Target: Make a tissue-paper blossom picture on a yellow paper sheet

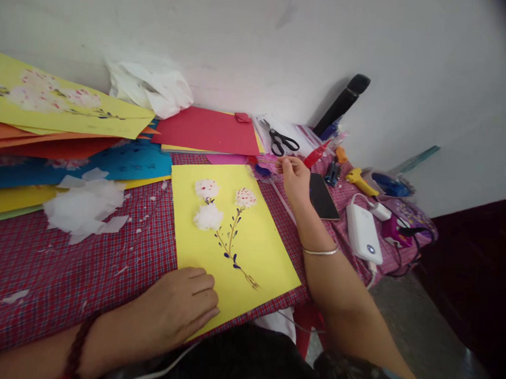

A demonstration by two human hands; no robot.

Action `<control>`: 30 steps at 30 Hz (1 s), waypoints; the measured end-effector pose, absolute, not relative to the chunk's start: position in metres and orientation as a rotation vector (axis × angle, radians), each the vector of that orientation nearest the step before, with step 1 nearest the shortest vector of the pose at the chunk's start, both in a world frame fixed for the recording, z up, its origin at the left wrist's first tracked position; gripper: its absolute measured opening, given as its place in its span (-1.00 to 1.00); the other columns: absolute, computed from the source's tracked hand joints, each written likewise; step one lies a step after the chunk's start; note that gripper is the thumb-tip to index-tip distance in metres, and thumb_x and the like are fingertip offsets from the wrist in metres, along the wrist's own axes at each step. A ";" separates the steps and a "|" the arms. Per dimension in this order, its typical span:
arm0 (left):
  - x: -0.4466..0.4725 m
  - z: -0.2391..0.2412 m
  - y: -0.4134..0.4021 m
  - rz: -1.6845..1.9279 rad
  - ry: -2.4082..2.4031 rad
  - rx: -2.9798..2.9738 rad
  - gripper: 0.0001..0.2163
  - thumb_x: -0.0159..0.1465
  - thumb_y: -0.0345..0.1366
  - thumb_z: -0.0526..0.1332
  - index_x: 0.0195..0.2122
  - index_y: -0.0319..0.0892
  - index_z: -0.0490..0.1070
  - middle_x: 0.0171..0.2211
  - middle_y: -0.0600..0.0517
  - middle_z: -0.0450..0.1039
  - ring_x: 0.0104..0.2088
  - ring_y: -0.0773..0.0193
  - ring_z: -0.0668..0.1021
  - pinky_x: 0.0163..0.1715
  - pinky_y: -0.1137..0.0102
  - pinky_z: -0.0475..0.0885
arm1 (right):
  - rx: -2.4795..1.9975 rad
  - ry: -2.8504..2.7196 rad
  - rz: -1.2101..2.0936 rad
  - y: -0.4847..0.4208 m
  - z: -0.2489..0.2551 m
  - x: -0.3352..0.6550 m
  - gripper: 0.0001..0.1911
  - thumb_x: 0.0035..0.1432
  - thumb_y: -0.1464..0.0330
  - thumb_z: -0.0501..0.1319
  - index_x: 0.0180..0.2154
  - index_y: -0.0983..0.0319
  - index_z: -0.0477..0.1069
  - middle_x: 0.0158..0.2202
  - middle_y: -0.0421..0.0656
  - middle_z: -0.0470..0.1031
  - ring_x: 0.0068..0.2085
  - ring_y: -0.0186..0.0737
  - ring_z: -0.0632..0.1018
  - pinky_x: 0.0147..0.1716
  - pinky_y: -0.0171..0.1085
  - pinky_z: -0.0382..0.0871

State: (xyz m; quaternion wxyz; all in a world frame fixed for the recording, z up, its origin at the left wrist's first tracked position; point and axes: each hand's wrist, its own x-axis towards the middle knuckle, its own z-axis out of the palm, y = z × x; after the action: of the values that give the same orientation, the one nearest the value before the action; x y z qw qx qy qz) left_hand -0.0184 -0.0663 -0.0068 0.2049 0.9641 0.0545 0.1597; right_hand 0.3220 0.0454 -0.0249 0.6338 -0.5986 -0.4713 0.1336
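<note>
A yellow sheet (249,241) lies on the checked red cloth, with a painted stem and three white tissue flowers (211,205) stuck on it. My left hand (179,308) rests flat on the sheet's near left corner, fingers loosely together, holding nothing. My right hand (295,175) reaches past the sheet's far right corner and pinches a thin red stick-like object (316,154) between thumb and fingers. A small blue pot (263,170) sits just left of that hand.
Stacked coloured paper (66,136) and a red sheet (207,131) lie at the back, torn white tissue (85,204) at left. Scissors (280,139), a phone (323,196), a white power bank (364,233), a yellow glue gun (360,181) and cables crowd the right edge.
</note>
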 end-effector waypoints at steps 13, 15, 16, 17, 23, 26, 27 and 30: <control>-0.018 -0.005 -0.066 0.452 0.151 2.692 -0.61 0.51 -0.39 -0.10 -0.46 -0.17 0.33 -0.48 0.04 0.39 -0.48 0.27 0.34 -0.48 0.33 0.20 | -1.324 -1.024 0.423 0.051 -0.031 0.320 -0.72 0.15 0.11 0.23 -0.31 0.20 0.48 -0.35 -0.16 0.55 -0.31 -0.24 0.57 -0.21 -0.19 0.48; -0.018 -0.005 -0.066 0.425 0.160 2.690 -0.62 0.51 -0.39 -0.09 -0.45 -0.17 0.33 -0.47 0.04 0.40 -0.47 0.27 0.35 -0.47 0.34 0.20 | -1.334 -1.024 0.411 0.051 -0.031 0.321 -0.73 0.15 0.12 0.23 -0.31 0.19 0.48 -0.36 -0.17 0.55 -0.30 -0.24 0.57 -0.21 -0.20 0.47; -0.018 -0.005 -0.066 0.417 0.166 2.688 -0.62 0.50 -0.40 -0.09 -0.45 -0.17 0.33 -0.47 0.04 0.40 -0.47 0.27 0.35 -0.47 0.34 0.20 | -1.343 -1.030 0.414 0.052 -0.032 0.320 -0.73 0.15 0.12 0.23 -0.31 0.18 0.48 -0.36 -0.17 0.56 -0.30 -0.24 0.57 -0.21 -0.20 0.47; -0.018 -0.005 -0.066 0.413 0.174 2.686 -0.63 0.50 -0.39 -0.08 -0.45 -0.17 0.34 -0.47 0.04 0.41 -0.47 0.27 0.35 -0.47 0.34 0.20 | -1.352 -1.038 0.424 0.052 -0.032 0.320 -0.73 0.15 0.11 0.24 -0.31 0.18 0.49 -0.36 -0.17 0.56 -0.30 -0.24 0.57 -0.21 -0.20 0.47; -0.018 -0.007 -0.066 0.425 0.155 2.687 -0.64 0.50 -0.40 -0.08 -0.45 -0.17 0.33 -0.46 0.04 0.39 -0.47 0.27 0.34 -0.47 0.34 0.19 | -1.326 -1.022 0.505 0.051 -0.032 0.321 -0.68 0.16 0.06 0.23 -0.28 0.18 0.47 -0.34 -0.15 0.55 -0.30 -0.25 0.57 -0.19 -0.18 0.49; -0.019 -0.009 -0.066 0.425 0.151 2.688 -0.65 0.50 -0.40 -0.07 -0.44 -0.17 0.32 -0.46 0.05 0.38 -0.47 0.27 0.34 -0.46 0.34 0.18 | -1.274 -0.937 0.540 0.045 -0.023 0.323 -0.74 0.17 0.11 0.24 -0.31 0.17 0.46 -0.36 -0.15 0.54 -0.32 -0.24 0.57 -0.20 -0.18 0.51; -0.019 -0.010 -0.066 0.422 0.159 2.687 -0.66 0.50 -0.40 -0.06 -0.43 -0.17 0.33 -0.46 0.05 0.38 -0.46 0.27 0.34 -0.45 0.33 0.19 | -1.250 -0.910 0.563 0.042 -0.019 0.323 -0.75 0.17 0.12 0.24 -0.32 0.17 0.46 -0.37 -0.15 0.53 -0.33 -0.25 0.57 -0.22 -0.19 0.51; -0.020 -0.010 -0.067 0.388 0.189 2.674 -0.69 0.49 -0.39 -0.04 -0.40 -0.16 0.34 -0.43 0.04 0.39 -0.43 0.25 0.36 -0.41 0.33 0.22 | -1.192 -0.903 0.666 0.031 -0.006 0.312 -0.72 0.22 0.09 0.21 -0.34 0.16 0.43 -0.45 -0.20 0.49 -0.40 -0.29 0.54 -0.30 -0.24 0.50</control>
State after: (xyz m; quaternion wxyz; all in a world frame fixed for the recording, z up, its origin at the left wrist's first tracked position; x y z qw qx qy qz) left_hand -0.0202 -0.0669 -0.0101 0.2147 0.9642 0.0682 0.1399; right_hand 0.3123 0.0312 -0.0064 0.6834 -0.5316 -0.4026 0.2971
